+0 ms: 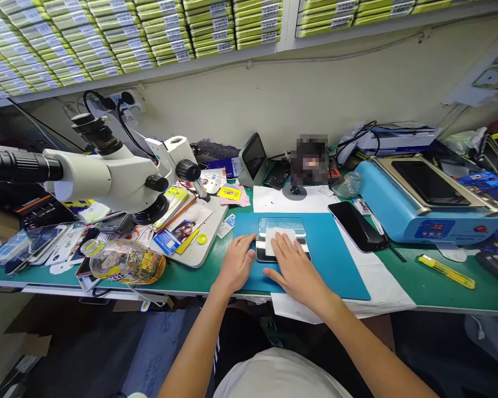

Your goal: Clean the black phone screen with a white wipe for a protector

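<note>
resting my right hand (292, 265) on a white cloth (269, 247)

from my distant seat, through the head camera, i see my right hand laid palm down, fingers spread flat over the cloth and thumb stretched out to the left. the cloth lies on a flat dark device (260, 251) with a shiny band across it, near the middle of a blue mat (340, 265). my left hand (237, 260), ringed on one finger, is loosely curled with its fingertips at the device's left edge; i cannot tell whether it pinches that edge. just on the far side of the device lies a clear glass panel (282, 223).

the mat rests on the green surface (415, 287). to its right i see a black phone (357, 226), and beyond that a blue machine (423, 204) with a dark slab on top. a yellow cutter (447, 271) lies on the near right. to the left, a plastic bottle (128, 262) lies on its side, near a white microscope (116, 177).
</note>
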